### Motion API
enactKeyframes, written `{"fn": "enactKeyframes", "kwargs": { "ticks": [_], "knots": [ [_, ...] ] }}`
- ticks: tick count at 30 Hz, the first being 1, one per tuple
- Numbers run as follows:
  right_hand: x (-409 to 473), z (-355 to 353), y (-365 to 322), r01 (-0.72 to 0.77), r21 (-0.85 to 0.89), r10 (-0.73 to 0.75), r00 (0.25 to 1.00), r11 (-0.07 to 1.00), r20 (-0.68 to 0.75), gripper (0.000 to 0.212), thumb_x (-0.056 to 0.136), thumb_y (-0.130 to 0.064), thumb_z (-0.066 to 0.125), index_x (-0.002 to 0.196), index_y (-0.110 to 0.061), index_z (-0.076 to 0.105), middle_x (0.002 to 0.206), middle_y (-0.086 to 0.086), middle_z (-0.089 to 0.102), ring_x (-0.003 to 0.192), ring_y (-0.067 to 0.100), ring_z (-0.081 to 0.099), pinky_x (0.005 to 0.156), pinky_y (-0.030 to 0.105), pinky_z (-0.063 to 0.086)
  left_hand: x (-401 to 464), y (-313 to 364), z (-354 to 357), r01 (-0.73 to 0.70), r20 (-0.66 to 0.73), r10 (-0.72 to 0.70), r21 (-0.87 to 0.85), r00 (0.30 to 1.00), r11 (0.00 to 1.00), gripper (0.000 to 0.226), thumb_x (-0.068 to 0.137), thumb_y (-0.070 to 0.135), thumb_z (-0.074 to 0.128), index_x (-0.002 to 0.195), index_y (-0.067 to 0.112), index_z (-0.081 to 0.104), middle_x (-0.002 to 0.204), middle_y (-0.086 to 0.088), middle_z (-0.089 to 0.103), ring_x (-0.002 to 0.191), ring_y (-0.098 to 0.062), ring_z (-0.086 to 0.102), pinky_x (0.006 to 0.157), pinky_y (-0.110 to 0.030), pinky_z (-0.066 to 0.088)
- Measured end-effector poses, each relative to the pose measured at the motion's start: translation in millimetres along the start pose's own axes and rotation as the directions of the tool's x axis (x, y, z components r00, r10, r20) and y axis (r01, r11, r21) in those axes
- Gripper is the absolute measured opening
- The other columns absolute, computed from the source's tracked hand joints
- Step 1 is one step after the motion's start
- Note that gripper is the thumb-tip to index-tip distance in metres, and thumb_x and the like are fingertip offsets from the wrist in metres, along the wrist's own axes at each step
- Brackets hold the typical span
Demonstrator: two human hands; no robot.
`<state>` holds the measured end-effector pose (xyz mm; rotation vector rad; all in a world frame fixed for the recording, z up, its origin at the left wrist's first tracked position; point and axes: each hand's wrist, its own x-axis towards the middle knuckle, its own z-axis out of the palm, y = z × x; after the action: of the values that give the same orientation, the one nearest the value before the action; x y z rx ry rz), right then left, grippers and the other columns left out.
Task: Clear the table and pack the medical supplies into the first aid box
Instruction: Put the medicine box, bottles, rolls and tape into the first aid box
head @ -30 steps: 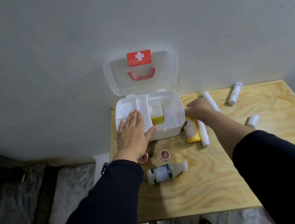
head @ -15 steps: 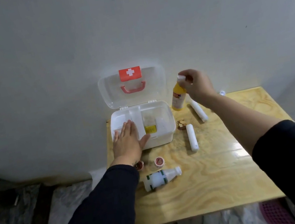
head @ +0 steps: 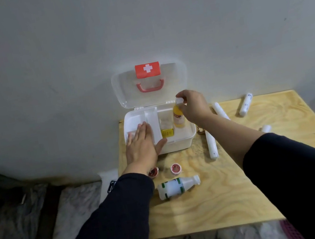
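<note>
The white first aid box (head: 180, 143) stands open at the table's back left, its clear lid (head: 174, 78) leaning on the wall. My left hand (head: 143, 146) lies flat on the box's left tray, fingers apart. My right hand (head: 193, 107) grips a yellow bottle (head: 178, 117) by its white cap, upright inside the box's right compartment. A yellow-labelled packet (head: 166, 129) stands in the box beside it. On the table lie a white bottle with green bands (head: 176, 187), two small red tape rolls (head: 175, 168), and several white bandage rolls (head: 211, 145).
The plywood table (head: 229, 197) is small, with its front edge near my feet. Bandage rolls lie at back right (head: 245, 104) and right (head: 266, 128). A grey wall rises straight behind the box. Dark flooring and covered ground lie to the left.
My right hand picked the yellow bottle off the table, lifted it, and now holds it lower, inside the box's right compartment. My left hand stayed on the tray.
</note>
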<state>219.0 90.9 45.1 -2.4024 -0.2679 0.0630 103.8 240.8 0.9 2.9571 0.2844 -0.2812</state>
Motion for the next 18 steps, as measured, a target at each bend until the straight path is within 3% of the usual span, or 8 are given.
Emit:
{"fn": "enactKeyframes", "kwargs": {
  "ticks": [6, 11, 18],
  "knots": [
    [-0.2, 13.5, 9.1, -0.028, -0.044, 0.03, 0.999, 0.999, 0.03, 0.032, 0.086, 0.0, 0.053, 0.115, -0.006, 0.065, 0.116, 0.012, 0.068, 0.107, 0.027, 0.062, 0.09, 0.033, 0.05, 0.5, -2.4, 3.2, -0.006, -0.001, 0.006, 0.011, 1.0, 1.0, 0.081, 0.095, 0.064, 0.015, 0.155, 0.011, 0.004, 0.164, -0.002, -0.002, 0.15, -0.013, -0.004, 0.121, -0.036, -0.006],
    [-6.0, -0.3, 9.0, -0.008, -0.019, 0.009, 0.998, 1.0, 0.056, 0.037, 0.087, -0.009, 0.064, 0.124, -0.005, 0.062, 0.119, 0.012, 0.067, 0.109, 0.023, 0.063, 0.094, 0.026, 0.048, 1.3, -2.3, 3.7, 0.003, 0.013, -0.003, 0.007, 1.0, 1.0, 0.082, 0.094, 0.064, 0.015, 0.155, 0.011, 0.004, 0.164, -0.001, -0.003, 0.15, -0.013, -0.005, 0.121, -0.036, -0.007],
    [-69.1, -27.2, 16.3, -0.013, 0.159, 0.015, 1.0, 0.987, -0.007, 0.02, 0.084, -0.008, 0.068, 0.103, -0.008, 0.072, 0.091, 0.004, 0.072, 0.081, 0.011, 0.062, 0.071, 0.006, 0.046, -1.0, -2.0, 1.0, 0.002, 0.017, -0.003, 0.005, 1.0, 1.0, 0.08, 0.096, 0.062, 0.017, 0.155, 0.01, 0.001, 0.164, -0.002, -0.004, 0.15, -0.014, -0.004, 0.121, -0.037, -0.004]
  ]
}}
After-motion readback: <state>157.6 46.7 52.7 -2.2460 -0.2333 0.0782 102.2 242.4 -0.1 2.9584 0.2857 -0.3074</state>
